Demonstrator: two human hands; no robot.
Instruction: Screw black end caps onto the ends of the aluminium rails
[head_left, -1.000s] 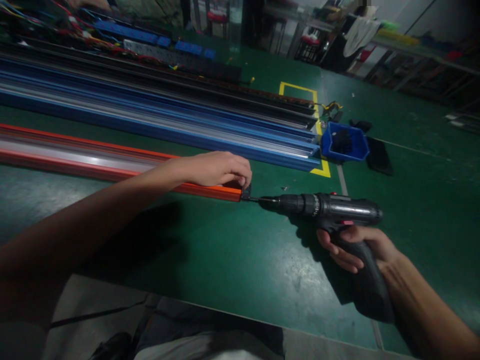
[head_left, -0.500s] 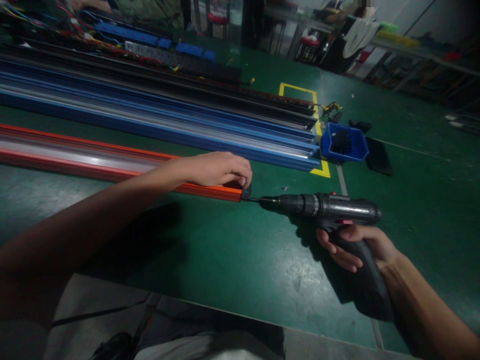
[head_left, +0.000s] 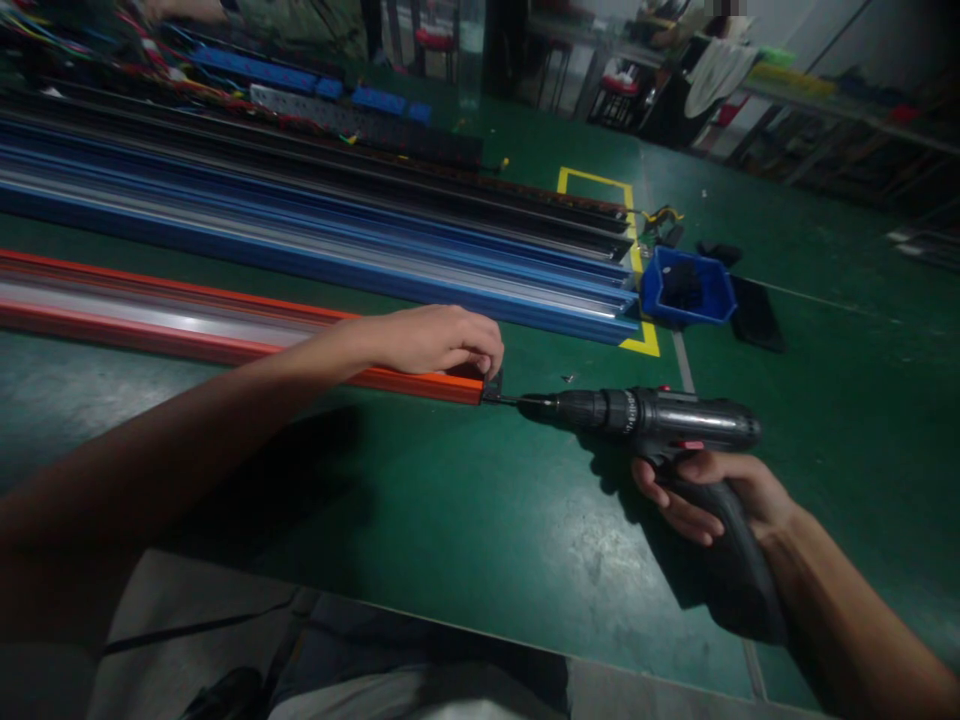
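Observation:
A long orange-red metal profile [head_left: 420, 382] lies on the green table. My left hand [head_left: 442, 338] rests over its right end, fingers curled down around the small black end cap [head_left: 494, 387] there; the fingertips are partly hidden. In my right hand [head_left: 750, 490] is a black cordless drill [head_left: 675, 415], its grip wrapped by the fingers. The drill lies level, pointing left, and its thin bit [head_left: 514, 401] reaches the end cap. A small screw [head_left: 568, 378] lies on the table just behind the chuck.
Blue profiles [head_left: 375, 272] and black profiles [head_left: 420, 190] lie behind, parallel to the orange one. Past their right ends are a blue bin [head_left: 694, 305] with dark parts and a flat black piece [head_left: 757, 312]. Wires and blue strips [head_left: 255, 68] fill the far left. Yellow tape [head_left: 643, 347] marks the table.
Almost nothing differs. The drill and my right hand have shifted very slightly to the left; my left hand stays in place on the profile's end.

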